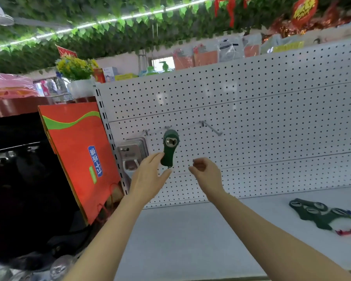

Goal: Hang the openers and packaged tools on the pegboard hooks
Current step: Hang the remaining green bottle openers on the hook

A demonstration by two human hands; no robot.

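Note:
A dark green opener (169, 148) hangs on a hook of the white pegboard (251, 118). My left hand (148, 175) is raised just below and left of it, fingers straight, fingertips close to the opener's handle. My right hand (206, 172) hovers to the right of the opener with loosely curled fingers, holding nothing. A clear-packaged tool (132, 154) hangs on the hook to the left. An empty hook (212, 127) juts out to the right. Several more green openers (314, 212) lie on the white shelf (190, 236) at the right.
An orange box (79, 155) leans at the pegboard's left edge beside a dark object (18, 189). Small red and green items (346, 231) lie by the loose openers. Packaged goods line the top of the pegboard.

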